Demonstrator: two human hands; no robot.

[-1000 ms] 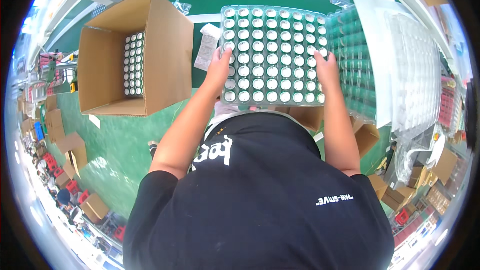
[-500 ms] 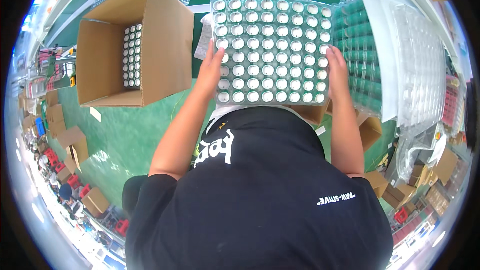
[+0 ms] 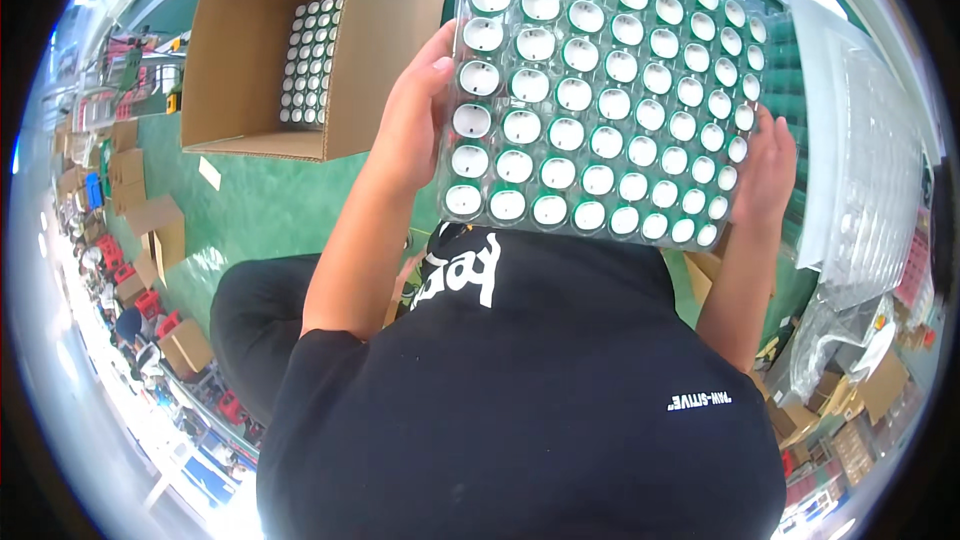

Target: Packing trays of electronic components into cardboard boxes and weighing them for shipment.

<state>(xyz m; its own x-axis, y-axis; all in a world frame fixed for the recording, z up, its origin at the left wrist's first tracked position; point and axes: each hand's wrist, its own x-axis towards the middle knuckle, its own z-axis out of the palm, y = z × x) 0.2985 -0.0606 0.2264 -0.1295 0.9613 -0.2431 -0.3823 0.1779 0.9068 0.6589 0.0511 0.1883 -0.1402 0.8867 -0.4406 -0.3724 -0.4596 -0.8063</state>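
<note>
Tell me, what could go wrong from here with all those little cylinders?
The clear tray looks slanted and is held only near its side edges by the left hand and right hand; if it tips further, the white-topped cylinders might spill.

The right hand is close to the clear plastic trays in this view, so it might knock them; the actual gap is unclear.
</note>
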